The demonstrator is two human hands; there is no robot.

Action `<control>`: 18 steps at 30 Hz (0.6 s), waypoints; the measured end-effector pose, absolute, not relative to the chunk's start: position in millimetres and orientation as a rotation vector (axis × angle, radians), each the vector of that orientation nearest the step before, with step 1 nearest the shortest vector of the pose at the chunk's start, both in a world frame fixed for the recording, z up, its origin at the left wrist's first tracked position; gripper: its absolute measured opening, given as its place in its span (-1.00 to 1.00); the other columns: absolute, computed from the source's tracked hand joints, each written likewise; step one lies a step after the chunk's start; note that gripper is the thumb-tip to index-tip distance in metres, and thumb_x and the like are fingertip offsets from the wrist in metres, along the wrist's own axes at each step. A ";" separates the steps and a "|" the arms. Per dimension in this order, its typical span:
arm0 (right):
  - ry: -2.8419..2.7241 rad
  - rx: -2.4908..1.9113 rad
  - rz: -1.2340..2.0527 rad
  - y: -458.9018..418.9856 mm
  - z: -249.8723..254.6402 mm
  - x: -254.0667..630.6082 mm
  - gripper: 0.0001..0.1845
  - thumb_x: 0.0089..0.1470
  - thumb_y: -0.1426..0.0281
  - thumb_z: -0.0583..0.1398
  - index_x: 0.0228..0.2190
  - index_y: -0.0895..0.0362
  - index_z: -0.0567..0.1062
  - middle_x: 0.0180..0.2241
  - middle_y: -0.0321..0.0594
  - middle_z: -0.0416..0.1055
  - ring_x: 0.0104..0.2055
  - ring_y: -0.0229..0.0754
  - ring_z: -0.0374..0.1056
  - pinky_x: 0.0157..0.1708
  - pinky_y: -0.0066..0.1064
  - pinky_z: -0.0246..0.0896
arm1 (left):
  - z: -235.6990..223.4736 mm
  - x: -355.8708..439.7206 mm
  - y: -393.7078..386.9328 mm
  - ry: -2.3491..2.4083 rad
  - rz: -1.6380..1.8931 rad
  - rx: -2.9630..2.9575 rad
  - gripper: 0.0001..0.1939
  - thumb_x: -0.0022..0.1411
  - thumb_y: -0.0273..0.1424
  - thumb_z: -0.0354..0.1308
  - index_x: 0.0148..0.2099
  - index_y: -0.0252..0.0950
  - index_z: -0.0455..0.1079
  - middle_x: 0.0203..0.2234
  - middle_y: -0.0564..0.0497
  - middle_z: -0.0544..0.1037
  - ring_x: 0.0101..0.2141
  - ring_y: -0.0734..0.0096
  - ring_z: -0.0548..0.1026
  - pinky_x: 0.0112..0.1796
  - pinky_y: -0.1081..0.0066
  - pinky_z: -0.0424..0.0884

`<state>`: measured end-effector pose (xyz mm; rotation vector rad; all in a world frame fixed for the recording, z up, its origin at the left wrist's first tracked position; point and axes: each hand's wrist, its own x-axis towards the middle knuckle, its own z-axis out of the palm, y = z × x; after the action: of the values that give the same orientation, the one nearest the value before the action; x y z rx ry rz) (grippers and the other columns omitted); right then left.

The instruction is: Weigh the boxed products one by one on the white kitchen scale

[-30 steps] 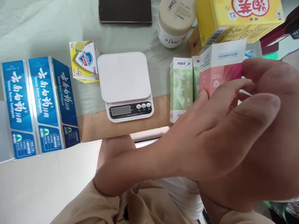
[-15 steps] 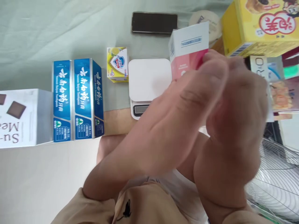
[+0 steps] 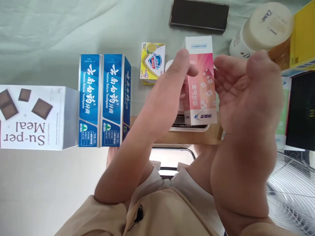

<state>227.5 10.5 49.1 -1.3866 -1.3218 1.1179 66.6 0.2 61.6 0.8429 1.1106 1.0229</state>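
Right of centre, one pink-and-white box (image 3: pixel 203 85) over one white scale (image 3: pixel 200 128); left hand (image 3: pixel 169 88) against its left side, grip unclear; right hand (image 3: pixel 246 91) spread, just beside its right edge. Two blue toothpaste boxes (image 3: pixel 112 88) left, one phone (image 3: pixel 199 15) upper right.

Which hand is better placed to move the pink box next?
Probably the left hand: it overlaps the left side of the pink box, though a firm grip cannot be confirmed. The right hand is open beside the box's right edge, with no clear hold on it.
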 end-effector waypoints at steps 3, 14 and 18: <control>-0.911 -1.438 1.230 13.3 62.6 229.0 -0.55 0.33 0.21 -0.03 -0.06 0.08 0.58 0.19 -0.20 0.52 0.30 -0.07 0.45 0.41 0.03 0.32 | 45.1 58.7 5.0 1.176 1.319 1.021 -0.64 0.48 -0.11 0.06 -0.25 -0.20 0.50 -0.18 -0.02 0.61 -0.09 0.21 0.59 -0.12 0.26 0.51; -1.099 -1.376 1.017 -13.5 51.3 233.3 -0.62 0.23 0.23 0.04 -0.09 -0.03 0.59 0.11 -0.23 0.51 0.25 -0.08 0.46 0.33 0.00 0.28 | 30.7 64.6 -9.9 1.138 1.545 1.394 -0.73 0.51 -0.16 0.03 -0.11 -0.18 0.47 -0.14 -0.01 0.59 -0.04 0.27 0.50 0.00 0.24 0.41; -1.124 -1.380 0.991 -16.4 43.5 235.4 -0.65 0.25 0.19 0.06 -0.10 -0.03 0.57 0.07 -0.23 0.52 0.21 -0.11 0.48 0.32 -0.05 0.27 | 26.8 75.1 -14.7 1.165 1.761 1.420 -0.82 0.48 -0.30 0.01 -0.05 -0.14 0.44 -0.04 -0.05 0.55 0.12 0.20 0.46 0.25 0.12 0.36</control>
<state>235.4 -16.4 43.5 -1.3802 -1.1242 0.9907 75.1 -14.7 26.8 1.4195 1.1655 1.7609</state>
